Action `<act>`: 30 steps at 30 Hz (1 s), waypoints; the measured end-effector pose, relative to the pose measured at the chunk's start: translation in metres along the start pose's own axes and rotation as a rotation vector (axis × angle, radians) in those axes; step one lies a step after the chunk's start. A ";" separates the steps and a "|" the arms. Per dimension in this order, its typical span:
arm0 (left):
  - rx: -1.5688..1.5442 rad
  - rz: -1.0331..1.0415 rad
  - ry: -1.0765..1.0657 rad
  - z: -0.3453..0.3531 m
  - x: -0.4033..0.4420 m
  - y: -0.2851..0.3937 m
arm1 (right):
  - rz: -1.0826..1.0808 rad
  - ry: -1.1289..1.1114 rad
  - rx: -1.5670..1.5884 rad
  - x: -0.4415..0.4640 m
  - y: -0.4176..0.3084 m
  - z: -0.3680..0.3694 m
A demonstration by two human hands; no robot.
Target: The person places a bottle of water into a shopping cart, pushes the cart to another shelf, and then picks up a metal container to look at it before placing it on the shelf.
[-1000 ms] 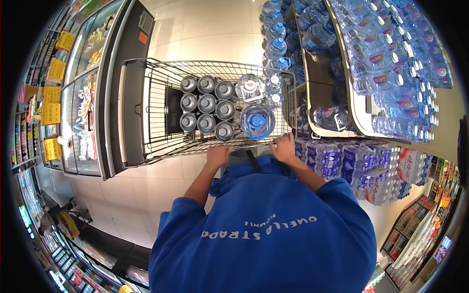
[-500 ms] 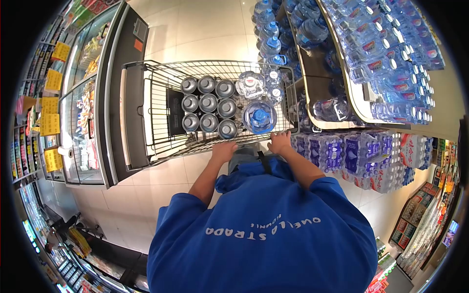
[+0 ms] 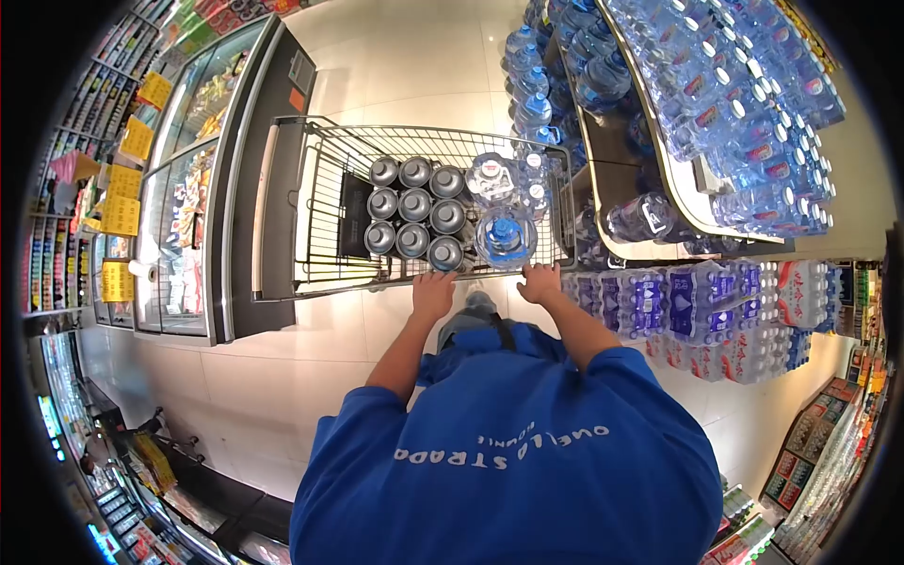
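Note:
A wire shopping cart (image 3: pixel 414 139) stands crosswise in front of me, its handle (image 3: pixel 266 202) at the left. My left hand (image 3: pixel 434 292) is curled over the near side rim, beside several silver cans with domed tops (image 3: pixel 414 202) standing upright in rows. Further right on the same rim, my right hand (image 3: pixel 540 282) is closed over the bar, close to a large clear water jug with a blue cap (image 3: pixel 506 240). Behind that jug are clear bottles with pale caps (image 3: pixel 492 174). The undersides of both hands are hidden.
A glass-door freezer (image 3: pixel 188 188) stands left of the cart. To the right are a shelf rack (image 3: pixel 621 179), many blue-tinted water bottles (image 3: pixel 734 132) and purple-wrapped bottle packs (image 3: pixel 692 297). Blue-capped jugs (image 3: pixel 529 85) line the floor beyond. Tiled floor (image 3: pixel 395 56) shows ahead.
The cart has turned slightly and sits more level in view, with its handle end shifted right. Both hands stay on its rim. The freezer also appears further right.

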State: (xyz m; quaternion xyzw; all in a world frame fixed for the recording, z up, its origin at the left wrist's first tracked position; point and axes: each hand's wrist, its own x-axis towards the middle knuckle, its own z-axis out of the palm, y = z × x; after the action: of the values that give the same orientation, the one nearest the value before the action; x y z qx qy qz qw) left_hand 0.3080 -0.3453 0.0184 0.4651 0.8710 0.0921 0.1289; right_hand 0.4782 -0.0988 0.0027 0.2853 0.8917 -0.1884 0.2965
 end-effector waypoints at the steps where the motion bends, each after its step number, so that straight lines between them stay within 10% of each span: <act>1: 0.014 0.031 0.068 0.002 -0.009 0.001 | 0.001 0.026 0.027 -0.004 -0.001 0.007; 21: 0.293 0.084 -0.064 -0.004 -0.132 -0.008 | 0.101 0.460 0.151 -0.107 -0.065 0.131; 25: 0.167 0.190 -0.162 -0.021 -0.149 -0.027 | 0.185 0.428 0.169 -0.124 -0.086 0.146; 28: -0.569 0.215 -0.142 -0.026 -0.159 -0.070 | 0.250 0.310 0.196 -0.145 -0.101 0.148; 30: -0.397 0.248 0.095 -0.058 -0.158 -0.116 | 0.320 0.177 0.224 -0.154 -0.119 0.143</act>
State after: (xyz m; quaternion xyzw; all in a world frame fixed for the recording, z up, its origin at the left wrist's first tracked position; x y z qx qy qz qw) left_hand 0.2835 -0.5435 0.0627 0.5292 0.7771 0.2984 0.1646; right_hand 0.5662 -0.3231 0.0129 0.4697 0.8311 -0.2112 0.2097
